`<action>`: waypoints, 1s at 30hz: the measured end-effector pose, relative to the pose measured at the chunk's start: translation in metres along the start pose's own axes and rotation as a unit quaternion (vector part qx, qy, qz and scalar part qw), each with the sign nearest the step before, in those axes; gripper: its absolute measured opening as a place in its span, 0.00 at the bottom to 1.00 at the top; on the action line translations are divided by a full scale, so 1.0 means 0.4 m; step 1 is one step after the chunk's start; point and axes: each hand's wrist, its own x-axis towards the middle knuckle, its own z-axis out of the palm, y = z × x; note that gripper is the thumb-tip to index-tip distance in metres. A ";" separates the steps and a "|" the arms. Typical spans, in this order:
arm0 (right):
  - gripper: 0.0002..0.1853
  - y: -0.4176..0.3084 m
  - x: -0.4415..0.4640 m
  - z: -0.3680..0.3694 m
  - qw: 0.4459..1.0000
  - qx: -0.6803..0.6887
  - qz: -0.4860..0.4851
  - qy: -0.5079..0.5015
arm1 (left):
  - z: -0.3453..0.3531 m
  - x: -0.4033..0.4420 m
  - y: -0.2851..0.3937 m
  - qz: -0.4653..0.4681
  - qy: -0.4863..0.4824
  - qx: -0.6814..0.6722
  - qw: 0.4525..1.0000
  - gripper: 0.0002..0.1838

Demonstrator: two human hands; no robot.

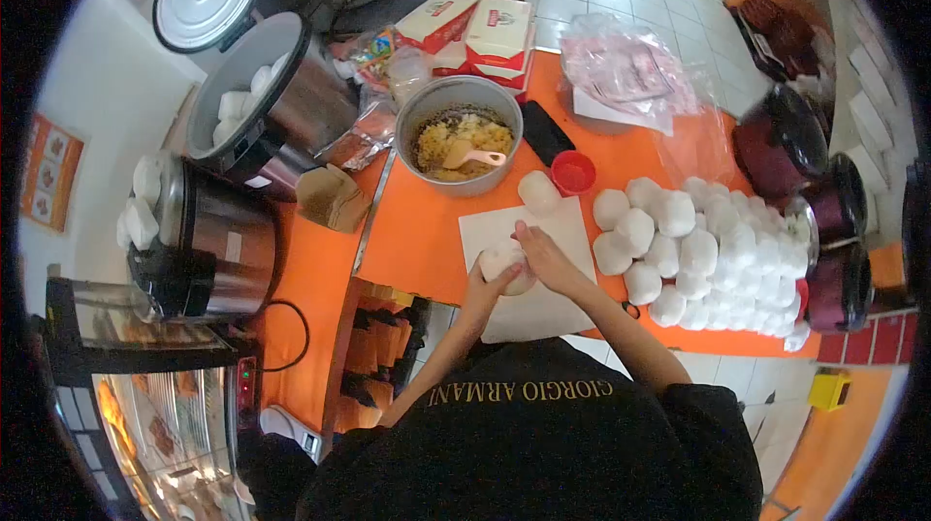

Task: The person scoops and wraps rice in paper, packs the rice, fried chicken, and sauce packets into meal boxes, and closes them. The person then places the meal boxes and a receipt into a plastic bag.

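Over a stack of white paper sheets [538, 313], a round white paper-wrapped bundle [499, 255] sits between my hands. My left hand [485, 290] cups it from below and the left, thumb across its front. On its right side, my right hand [549, 261] presses with fingers together. Another rounded white bundle [538, 192] rests at the top of the sheets. Beside it stands a small red cup [573, 173]. Further back, a grey pot [405, 157] holds yellowish rice [441, 145] with a tan rice paddle [475, 157] lying in it.
A big pile of white bundles [718, 250] covers the table's right side. A black phone [549, 133], red-and-white boxes [497, 34] and clear plastic bags [626, 65] lie at the back. Two large rice cookers [308, 85] stand left, more bundles in one. Dark pots [781, 138] line the right.
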 end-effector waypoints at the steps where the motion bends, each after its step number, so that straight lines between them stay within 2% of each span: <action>1: 0.31 0.005 0.037 -0.005 1.000 -0.008 -0.002 -0.009 | -0.008 0.007 0.002 -0.043 0.022 -0.172 0.984 0.26; 2: 0.27 0.007 0.077 -0.013 0.985 -0.146 -0.061 0.074 | -0.019 0.011 0.003 -0.082 0.043 -0.338 0.937 0.26; 4: 0.18 0.038 0.157 -0.013 0.887 -0.364 -0.187 0.215 | -0.060 0.034 -0.033 -0.085 0.062 -0.390 0.915 0.26; 5: 0.18 0.066 0.189 -0.005 0.886 -0.366 -0.201 0.203 | -0.078 0.046 -0.054 -0.091 0.070 -0.433 0.894 0.26; 7: 0.13 0.133 0.249 0.028 0.776 -0.496 -0.227 0.318 | -0.105 0.053 -0.059 -0.060 0.088 -0.444 0.890 0.26; 9: 0.12 0.223 0.325 0.048 0.772 -0.550 -0.155 0.278 | -0.127 0.040 -0.058 -0.012 0.126 -0.457 0.880 0.25; 11: 0.10 0.290 0.371 0.024 0.774 -0.450 -0.367 0.253 | -0.135 0.028 -0.046 0.051 0.078 -0.544 0.834 0.24; 12: 0.08 0.209 0.344 0.011 0.791 -0.565 -0.222 0.081 | -0.134 -0.014 0.007 0.048 0.083 -0.553 0.828 0.24; 13: 0.08 0.238 0.333 -0.001 0.729 -0.498 -0.422 0.205 | -0.124 -0.057 0.056 0.047 0.090 -0.561 0.821 0.24; 14: 0.11 0.170 0.305 -0.020 0.737 -0.579 -0.337 0.089 | -0.113 -0.039 0.015 0.087 0.117 -0.566 0.811 0.23; 15: 0.16 0.239 0.366 -0.032 0.745 -0.488 -0.435 0.136 | -0.116 -0.024 -0.024 0.127 0.145 -0.568 0.801 0.23; 16: 0.24 0.153 0.352 -0.043 0.856 -0.450 -0.250 -0.041 | -0.124 -0.057 -0.011 0.139 0.171 -0.550 0.806 0.23; 18: 0.32 0.289 0.488 -0.046 0.800 -0.524 -0.290 0.011 | -0.084 -0.154 0.025 0.174 0.220 -0.515 0.810 0.23; 19: 0.32 0.249 0.476 -0.032 0.789 -0.525 -0.319 -0.004 | -0.066 -0.194 0.014 0.194 0.243 -0.520 0.796 0.23; 21: 0.41 0.163 0.390 -0.051 0.838 -0.512 -0.184 0.036 | -0.011 -0.265 -0.016 0.209 0.293 -0.479 0.800 0.25; 23: 0.39 0.077 0.294 -0.056 0.852 -0.489 -0.183 0.036 | 0.045 -0.337 -0.064 0.198 0.347 -0.477 0.783 0.26; 25: 0.38 0.056 0.219 -0.043 0.868 -0.462 -0.179 0.035 | 0.123 -0.431 -0.097 0.167 0.446 -0.407 0.780 0.28; 26: 0.37 0.068 0.193 -0.038 0.876 -0.405 -0.260 0.032 | 0.158 -0.483 -0.108 0.152 0.450 -0.379 0.794 0.29; 27: 0.37 0.087 0.172 -0.030 0.877 -0.342 -0.337 0.027 | 0.185 -0.506 -0.170 0.119 0.495 -0.297 0.808 0.32; 28: 0.33 0.106 0.137 0.001 0.841 -0.250 -0.479 -0.028 | 0.230 -0.553 -0.172 0.098 0.513 -0.294 0.801 0.31; 29: 0.32 0.125 0.094 0.028 0.886 -0.202 -0.394 -0.137 | 0.273 -0.600 -0.171 0.078 0.530 -0.290 0.793 0.30; 30: 0.31 0.077 -0.047 0.048 0.895 -0.166 -0.330 -0.249 | 0.305 -0.628 -0.189 0.076 0.533 -0.306 0.785 0.30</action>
